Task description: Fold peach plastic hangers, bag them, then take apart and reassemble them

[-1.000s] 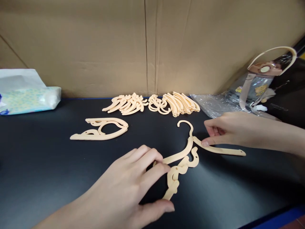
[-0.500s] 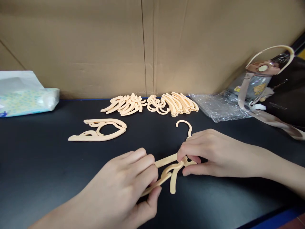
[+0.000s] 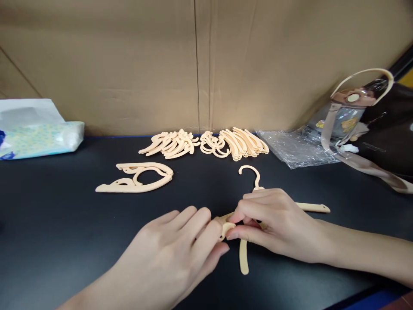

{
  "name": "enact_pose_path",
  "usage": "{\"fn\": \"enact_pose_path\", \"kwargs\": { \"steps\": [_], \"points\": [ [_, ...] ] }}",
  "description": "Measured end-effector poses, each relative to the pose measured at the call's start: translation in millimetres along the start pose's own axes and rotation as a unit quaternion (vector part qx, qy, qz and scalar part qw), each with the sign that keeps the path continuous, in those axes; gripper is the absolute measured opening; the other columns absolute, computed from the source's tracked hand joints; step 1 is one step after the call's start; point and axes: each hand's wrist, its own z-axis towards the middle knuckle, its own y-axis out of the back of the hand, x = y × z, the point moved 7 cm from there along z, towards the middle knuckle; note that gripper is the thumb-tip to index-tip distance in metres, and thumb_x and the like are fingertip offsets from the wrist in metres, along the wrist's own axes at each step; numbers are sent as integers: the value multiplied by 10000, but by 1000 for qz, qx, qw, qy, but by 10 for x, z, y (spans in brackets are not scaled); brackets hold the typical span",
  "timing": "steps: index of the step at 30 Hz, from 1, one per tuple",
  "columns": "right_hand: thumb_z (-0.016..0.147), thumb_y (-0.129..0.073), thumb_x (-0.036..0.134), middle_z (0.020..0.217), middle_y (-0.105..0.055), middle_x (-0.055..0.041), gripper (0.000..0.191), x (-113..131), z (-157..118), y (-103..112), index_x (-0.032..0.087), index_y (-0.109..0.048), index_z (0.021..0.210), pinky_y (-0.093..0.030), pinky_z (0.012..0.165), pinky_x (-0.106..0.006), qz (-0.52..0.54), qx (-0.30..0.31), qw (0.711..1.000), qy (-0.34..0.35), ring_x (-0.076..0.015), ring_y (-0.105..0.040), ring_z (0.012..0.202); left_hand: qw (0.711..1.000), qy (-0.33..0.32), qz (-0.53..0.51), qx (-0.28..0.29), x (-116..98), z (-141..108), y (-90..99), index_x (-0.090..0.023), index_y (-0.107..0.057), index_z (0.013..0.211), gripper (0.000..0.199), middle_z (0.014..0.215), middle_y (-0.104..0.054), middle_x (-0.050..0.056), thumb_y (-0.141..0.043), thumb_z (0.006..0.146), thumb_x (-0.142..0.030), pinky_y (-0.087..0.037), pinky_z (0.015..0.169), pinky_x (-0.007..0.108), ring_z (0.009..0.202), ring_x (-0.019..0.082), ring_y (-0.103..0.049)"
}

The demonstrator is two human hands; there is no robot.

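Both of my hands are closed on a cream plastic folding hanger point(image 3: 244, 257) low over the dark table. My left hand point(image 3: 174, 247) grips its left side, with its fingers covering most of that part. Thumb and fingertips of my right hand point(image 3: 274, 224) pinch a small rounded end point(image 3: 227, 229) right beside the left fingers. The hanger's hook point(image 3: 257, 173) sticks up beyond my right hand, and a straight arm point(image 3: 314, 207) shows to the right of it. The hanger's middle is hidden under my fingers.
A folded cream hanger point(image 3: 142, 187) lies at left on the black table point(image 3: 64, 241). Behind are piles of curved pieces point(image 3: 174, 144), hooks point(image 3: 214, 145) and arms point(image 3: 245, 144). Clear plastic wrap point(image 3: 290, 148), a strapped bottle point(image 3: 345, 116) and a tissue pack point(image 3: 41, 133) stand around.
My right hand has slid left and down towards my left hand. A hanger arm now shows to its right, and the curved piece between the hands is mostly covered.
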Motion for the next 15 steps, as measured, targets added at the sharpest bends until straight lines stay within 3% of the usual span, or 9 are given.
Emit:
{"fn": "enact_pose_path", "kwargs": {
  "steps": [5, 10, 15],
  "points": [
    [946, -609, 373, 723, -637, 0, 236, -67, 26, 24, 150, -673, 905, -393, 612, -224, -40, 2, 999, 12, -104, -558, 654, 1000, 9, 14, 19, 83, -38, -47, -202, -469, 718, 292, 623, -480, -29, -342, 934, -53, -302, 465, 307, 479, 132, -485],
    [897, -657, 437, 975, -663, -49, 281, -166, 35, -8, 190, -712, 1020, -434, 723, -265, -60, 43, 997, 3, -148, -593, 840, 997, 65, -32, 9, 271, -110, -80, -226, -385, 740, 295, 594, -463, -56, -376, 1017, -327, -259, 460, 280, 452, 126, -441],
    [940, -625, 311, 989, -663, -33, 153, -169, 42, -57, 191, -710, 980, -403, 811, -289, -42, 68, 997, 14, -144, -570, 887, 986, 123, -93, 68, 366, -93, -122, -222, -377, 722, 296, 588, -478, -52, -330, 1015, -212, -261, 486, 279, 460, 124, -456]
  ]
}}
